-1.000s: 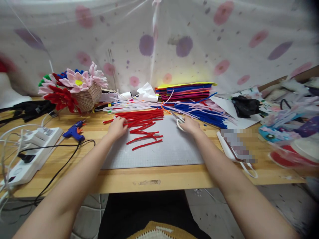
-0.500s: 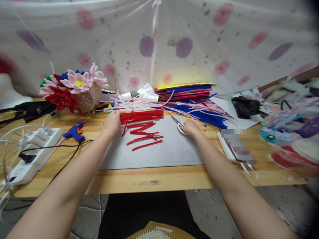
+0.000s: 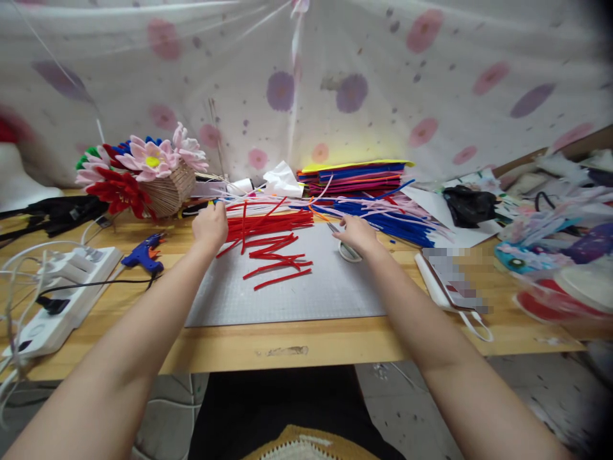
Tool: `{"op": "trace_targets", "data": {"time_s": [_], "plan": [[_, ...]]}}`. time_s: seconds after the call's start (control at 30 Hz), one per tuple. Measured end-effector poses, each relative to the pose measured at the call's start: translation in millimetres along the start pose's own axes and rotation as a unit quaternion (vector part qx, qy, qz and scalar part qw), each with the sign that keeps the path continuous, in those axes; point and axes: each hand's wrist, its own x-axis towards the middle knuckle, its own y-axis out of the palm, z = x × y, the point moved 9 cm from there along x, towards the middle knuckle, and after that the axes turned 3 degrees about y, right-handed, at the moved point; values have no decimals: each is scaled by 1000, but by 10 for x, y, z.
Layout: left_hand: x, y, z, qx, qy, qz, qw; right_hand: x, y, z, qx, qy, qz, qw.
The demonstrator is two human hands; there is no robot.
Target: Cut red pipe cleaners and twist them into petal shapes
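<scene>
My left hand (image 3: 211, 225) is closed at the left end of a bundle of red pipe cleaners (image 3: 272, 223), which lies across the grey cutting mat (image 3: 287, 306). Some red stems stick out crosswise near its fingers; the fingertips are partly hidden. Cut red pipe cleaner pieces (image 3: 278, 262) lie in a zigzag row below the bundle. On the mat's right side, my right hand (image 3: 357, 235) hovers over a pair of scissors (image 3: 349, 253), fingers stretched out to the left. The white scissor handles show under the hand, and the blade tips point to the upper left.
A blue glue gun (image 3: 143, 253) and a white power strip (image 3: 71, 300) with cables sit left. Behind stand a flower basket (image 3: 175, 188) and stacks of coloured pipe cleaners (image 3: 359, 179). A phone (image 3: 450, 281) with a white cable lies right.
My right hand has loosened from the scissors and shifted slightly left and up. My left hand has moved slightly left, and the loose red stems near it have spread.
</scene>
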Motion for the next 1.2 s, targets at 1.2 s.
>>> {"op": "trace_targets", "data": {"time_s": [1.2], "plan": [[-598, 354, -1131, -783, -178, 221, 554, -323, 149, 1651, 581, -171, 239, 759]]}}
